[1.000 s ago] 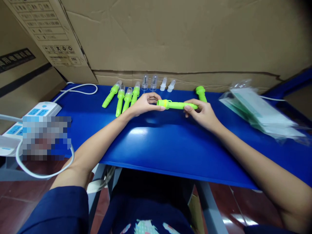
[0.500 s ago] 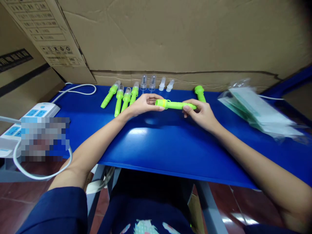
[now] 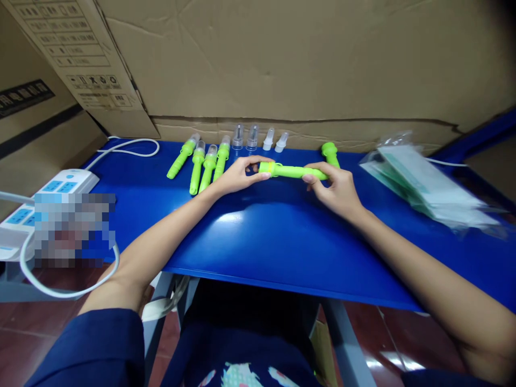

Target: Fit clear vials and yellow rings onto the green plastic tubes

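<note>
Both hands hold one green plastic tube (image 3: 291,171) level above the blue table (image 3: 266,236). My left hand (image 3: 238,174) pinches its wider left end between thumb and fingers. My right hand (image 3: 336,188) grips its right end. Just to the left lie several finished green tubes with clear caps (image 3: 201,158), side by side. Behind the hands stand two clear caps (image 3: 245,136) and two white caps (image 3: 274,140). Another green tube (image 3: 331,153) lies behind my right hand.
Clear plastic bags (image 3: 427,185) are heaped at the right of the table. A white power strip (image 3: 48,196) with its cable sits at the left edge. Large cardboard boxes (image 3: 282,64) wall off the back and left.
Both hands have lifted the green tube slightly and moved it a little away from me. My left fingers have shifted on its left end.
</note>
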A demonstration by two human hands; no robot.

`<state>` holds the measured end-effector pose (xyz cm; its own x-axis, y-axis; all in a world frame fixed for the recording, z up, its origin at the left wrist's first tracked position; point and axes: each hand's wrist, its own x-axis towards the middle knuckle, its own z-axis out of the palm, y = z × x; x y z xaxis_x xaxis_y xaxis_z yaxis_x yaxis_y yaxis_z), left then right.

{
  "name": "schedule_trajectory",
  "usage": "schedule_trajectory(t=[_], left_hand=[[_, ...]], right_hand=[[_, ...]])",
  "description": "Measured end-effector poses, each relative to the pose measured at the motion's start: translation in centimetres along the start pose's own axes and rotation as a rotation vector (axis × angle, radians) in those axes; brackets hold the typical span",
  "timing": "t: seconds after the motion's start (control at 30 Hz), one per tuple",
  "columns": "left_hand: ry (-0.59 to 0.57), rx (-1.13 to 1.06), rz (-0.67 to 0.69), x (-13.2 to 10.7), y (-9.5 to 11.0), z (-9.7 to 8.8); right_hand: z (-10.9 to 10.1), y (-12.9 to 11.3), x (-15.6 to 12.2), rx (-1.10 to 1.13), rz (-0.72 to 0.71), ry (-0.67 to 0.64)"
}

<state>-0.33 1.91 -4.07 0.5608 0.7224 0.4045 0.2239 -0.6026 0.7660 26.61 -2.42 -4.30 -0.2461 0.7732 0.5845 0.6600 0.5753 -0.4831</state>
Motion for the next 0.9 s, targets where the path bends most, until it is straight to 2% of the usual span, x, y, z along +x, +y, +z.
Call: schedule_trajectory(t=[0.33,0.57,0.7,0.9], left_hand=[[0.124,0.16,0.116,0.4,0.9,0.2],[0.049,0.281,0.171,1.2,1.2,-1.1],[0.028,0.409,0.171,0.7,1.0,-0.9],[-0.048,0.526,0.248,0.1,1.0,-0.5]], right_hand=[[-0.5,-0.5,0.4,0.093,0.062,0.027],[0.0,-0.2,0.6,0.21,0.113,-0.012],[0.0,0.0,0.7,0.292,0.152,-0.054],[0.0,0.6,1.0,0.431,0.236,-0.162]])
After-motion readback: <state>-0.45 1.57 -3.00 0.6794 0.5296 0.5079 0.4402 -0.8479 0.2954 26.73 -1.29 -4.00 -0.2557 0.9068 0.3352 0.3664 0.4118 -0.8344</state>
